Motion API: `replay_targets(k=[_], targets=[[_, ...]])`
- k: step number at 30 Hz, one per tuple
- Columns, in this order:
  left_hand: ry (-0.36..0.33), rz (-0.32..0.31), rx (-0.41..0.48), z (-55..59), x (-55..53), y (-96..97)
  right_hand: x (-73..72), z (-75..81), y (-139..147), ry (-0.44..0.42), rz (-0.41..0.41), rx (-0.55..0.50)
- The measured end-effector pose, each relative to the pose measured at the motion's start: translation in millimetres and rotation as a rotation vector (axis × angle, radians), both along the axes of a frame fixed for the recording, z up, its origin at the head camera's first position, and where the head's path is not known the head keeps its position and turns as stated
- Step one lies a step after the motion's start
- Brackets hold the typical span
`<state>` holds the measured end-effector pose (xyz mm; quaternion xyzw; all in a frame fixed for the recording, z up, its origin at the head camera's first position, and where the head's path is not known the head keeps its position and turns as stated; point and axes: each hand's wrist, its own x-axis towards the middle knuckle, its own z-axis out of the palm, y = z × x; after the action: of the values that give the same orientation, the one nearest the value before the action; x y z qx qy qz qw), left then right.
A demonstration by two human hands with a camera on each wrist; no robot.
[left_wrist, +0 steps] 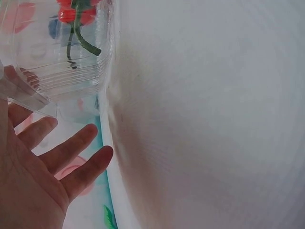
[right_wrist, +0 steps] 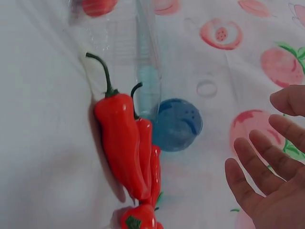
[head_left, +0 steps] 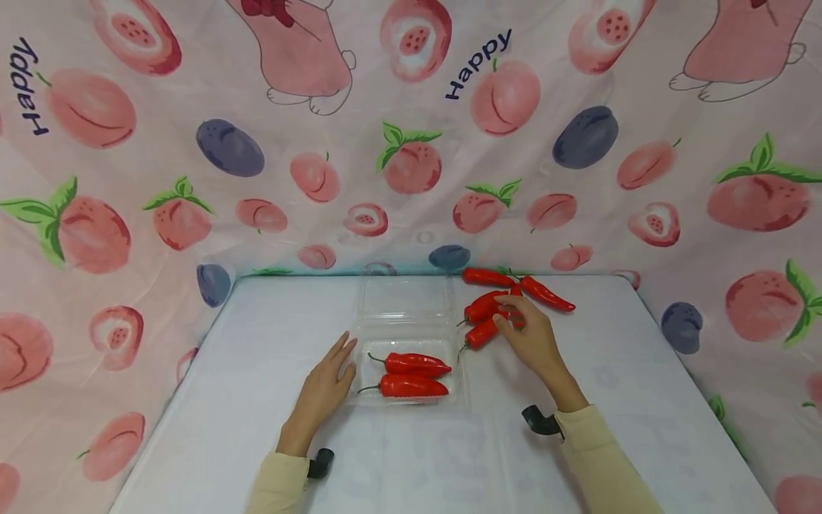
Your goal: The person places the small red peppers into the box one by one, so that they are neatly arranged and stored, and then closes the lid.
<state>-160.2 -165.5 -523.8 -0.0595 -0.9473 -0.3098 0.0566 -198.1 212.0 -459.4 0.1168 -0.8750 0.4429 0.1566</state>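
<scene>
A clear plastic box (head_left: 417, 345) lies with its lid (head_left: 404, 296) folded back, away from me. Two red peppers (head_left: 414, 386) lie side by side in its base, green stems pointing left. My left hand (head_left: 326, 389) is at the box's left side with fingers extended; in the left wrist view its fingers (left_wrist: 86, 174) are spread beside the clear wall. Right of the box, my right hand (head_left: 533, 339) hovers over a loose group of red peppers (head_left: 481, 334). In the right wrist view that hand (right_wrist: 271, 183) has nothing in it, its fingers apart from the nearest pepper (right_wrist: 118, 138).
More red peppers (head_left: 546, 294) lie by the far edge of the white table (head_left: 244, 371), behind the right hand. A fruit-patterned cloth (head_left: 359, 135) hangs behind the table and along its sides. Black wrist mounts (head_left: 541, 421) stick out inward from both sleeves.
</scene>
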Motion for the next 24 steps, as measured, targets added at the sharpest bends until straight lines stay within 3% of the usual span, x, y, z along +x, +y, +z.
replay_targets(k=[24], targets=[[-0.022, 0.002, 0.005, 0.1, 0.0, 0.6, -22.4, -11.5, 55.2, -0.023, -0.144, 0.043]])
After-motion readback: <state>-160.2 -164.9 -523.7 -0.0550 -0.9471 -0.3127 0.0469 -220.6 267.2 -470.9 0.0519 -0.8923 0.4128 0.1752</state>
